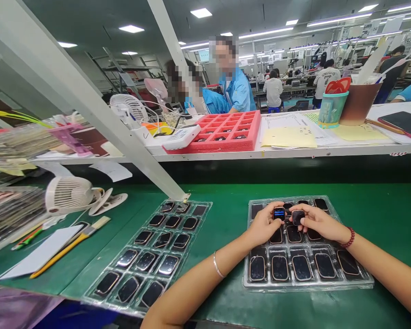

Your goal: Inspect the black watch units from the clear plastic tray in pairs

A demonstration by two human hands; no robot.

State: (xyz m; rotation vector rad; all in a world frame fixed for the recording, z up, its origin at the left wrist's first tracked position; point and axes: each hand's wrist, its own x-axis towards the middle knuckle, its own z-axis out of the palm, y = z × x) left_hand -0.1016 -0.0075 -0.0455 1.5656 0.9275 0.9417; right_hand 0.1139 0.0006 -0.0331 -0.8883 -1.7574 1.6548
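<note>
My left hand (264,225) grips a smartwatch body with a lit screen (279,213), blue bands showing on its display. Beside it, my right hand (317,222) pinches a second smartwatch body with a dark screen (297,217). Both are held above a clear plastic tray (308,289), whose pockets hold several dark watch bodies such as the watch body (302,267) in the front row. To the left lies another clear tray (205,211), also filled with dark watch bodies like this one (145,261).
A small white fan (69,195), a paintbrush (71,246) and a white sheet (43,251) lie at the left. A slanted white post (123,137) crosses the view. The shelf (294,153) bears a red foam tray (222,145), cups (332,109) and a phone (404,122). People sit beyond.
</note>
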